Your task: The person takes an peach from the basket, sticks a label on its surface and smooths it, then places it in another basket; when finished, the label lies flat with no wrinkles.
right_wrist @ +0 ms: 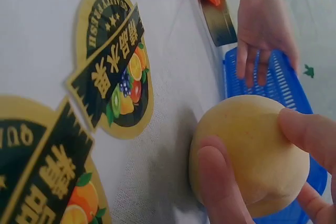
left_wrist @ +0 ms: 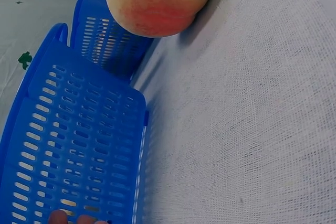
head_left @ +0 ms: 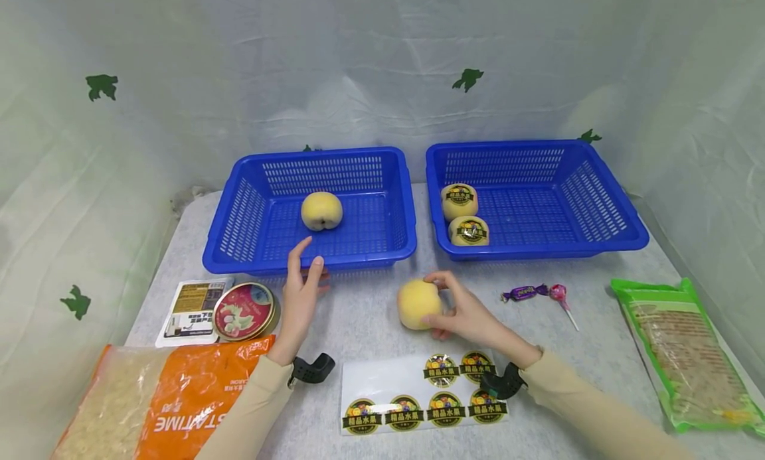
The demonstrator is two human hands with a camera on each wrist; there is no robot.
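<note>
A yellow peach (head_left: pixel 420 305) with a red blush on one side is between the thumb and fingers of my right hand (head_left: pixel 460 310), in front of the gap between two blue baskets. My left hand (head_left: pixel 301 297) holds nothing; its fingers reach up at the front rim of the left basket (head_left: pixel 335 259). One more peach (head_left: pixel 322 211) lies in that basket. Inside the right basket (head_left: pixel 550 249), two peaches (head_left: pixel 460 202) with black-and-gold stickers sit at the left side. A sheet of round fruit stickers (head_left: pixel 388 380) lies near me, below the right hand.
At the left are a red round tin (head_left: pixel 244 311), a white flat pack (head_left: pixel 192 310) and an orange pasta bag (head_left: pixel 179 400). A purple wrapped candy (head_left: pixel 524 293) and a lollipop (head_left: pixel 558 294) lie right of my right hand. A green-edged bag (head_left: pixel 687 354) is at the far right.
</note>
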